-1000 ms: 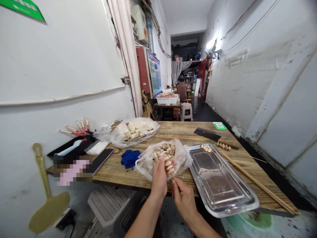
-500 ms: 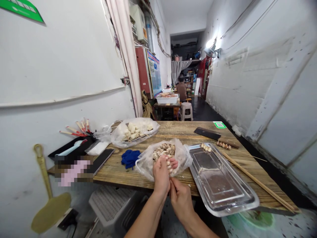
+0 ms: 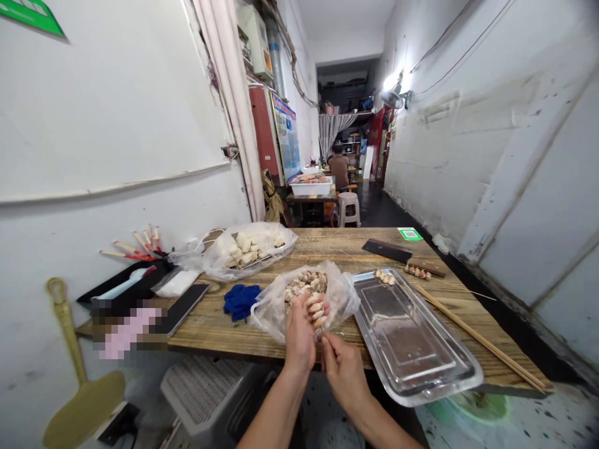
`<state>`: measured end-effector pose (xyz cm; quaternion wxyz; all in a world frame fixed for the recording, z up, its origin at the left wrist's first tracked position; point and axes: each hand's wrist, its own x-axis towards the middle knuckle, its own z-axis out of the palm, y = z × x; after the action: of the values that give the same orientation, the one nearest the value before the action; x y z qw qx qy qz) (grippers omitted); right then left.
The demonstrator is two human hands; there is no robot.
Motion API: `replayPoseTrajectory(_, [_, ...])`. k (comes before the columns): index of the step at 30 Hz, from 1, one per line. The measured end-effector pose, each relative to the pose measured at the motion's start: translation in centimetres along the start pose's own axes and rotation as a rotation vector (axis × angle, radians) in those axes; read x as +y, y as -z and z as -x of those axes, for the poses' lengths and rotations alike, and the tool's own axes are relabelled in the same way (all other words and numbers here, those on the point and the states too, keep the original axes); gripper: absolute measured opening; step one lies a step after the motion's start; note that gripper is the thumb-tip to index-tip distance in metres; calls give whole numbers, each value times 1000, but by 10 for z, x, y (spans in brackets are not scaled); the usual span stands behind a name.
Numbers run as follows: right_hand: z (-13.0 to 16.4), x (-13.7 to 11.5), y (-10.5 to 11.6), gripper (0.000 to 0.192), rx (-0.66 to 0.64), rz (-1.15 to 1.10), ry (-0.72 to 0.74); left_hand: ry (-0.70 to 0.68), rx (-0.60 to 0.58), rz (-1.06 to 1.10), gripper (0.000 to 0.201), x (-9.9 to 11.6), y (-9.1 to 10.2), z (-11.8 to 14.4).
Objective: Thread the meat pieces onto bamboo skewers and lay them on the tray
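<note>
At the counter's (image 3: 262, 340) near edge the left hand (image 3: 299, 333) closes its grip on a row of meat pieces (image 3: 316, 307) above the open plastic bag (image 3: 276, 305), steadying them while the right hand (image 3: 344, 374) pinches the skewer's hidden lower end.

A wooden plank worktop (image 3: 327, 246) carries everything. Near its front edge, about the middle, sits a clear plastic bag of meat pieces (image 3: 306, 293), with a blue cloth (image 3: 241, 299) just to its left. Toward the far left corner lies a second plastic bag of pale chunks (image 3: 248, 248). A long steel tray (image 3: 412, 340) runs along the right half, overhanging the front edge, with a small filled skewer (image 3: 385, 277) at its far end. Bare bamboo sticks (image 3: 477, 340) lie along the right edge, a dark cleaver (image 3: 397, 254) and a green sticker (image 3: 409, 234) beyond them.
</note>
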<state>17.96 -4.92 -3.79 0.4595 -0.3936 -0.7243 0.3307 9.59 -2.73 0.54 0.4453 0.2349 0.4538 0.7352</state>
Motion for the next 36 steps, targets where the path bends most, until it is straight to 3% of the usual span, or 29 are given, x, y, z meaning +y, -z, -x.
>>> replayPoseTrajectory(2, [1,2,21,32,-59,18,-5,-8,-7,-28,44,5,7,4])
replayPoseTrajectory(5, [-2,12,71,26,-85,96,-4,-83,15,-182,45,11,23,9])
replayPoseTrajectory(10, [-36,64,162,22,36,673,-37,-105,2,-336,46,13,44,10])
replayPoseTrajectory(13, [-63,99,186,23,72,942,-92,-57,-40,-385,44,8,45,10])
replayPoseTrajectory(17, [-88,125,178,23,65,1033,-50,5,-94,-440,43,1,44,10])
replayPoseTrajectory(24, [-108,145,148,25,32,1025,37,48,-86,-459,48,1,42,14])
replayPoseTrajectory(33, [-116,158,137,25,57,1018,33,98,-136,-472,44,-4,34,21])
replayPoseTrajectory(36, [-119,150,149,18,66,997,24,126,-178,-473,44,-8,34,21])
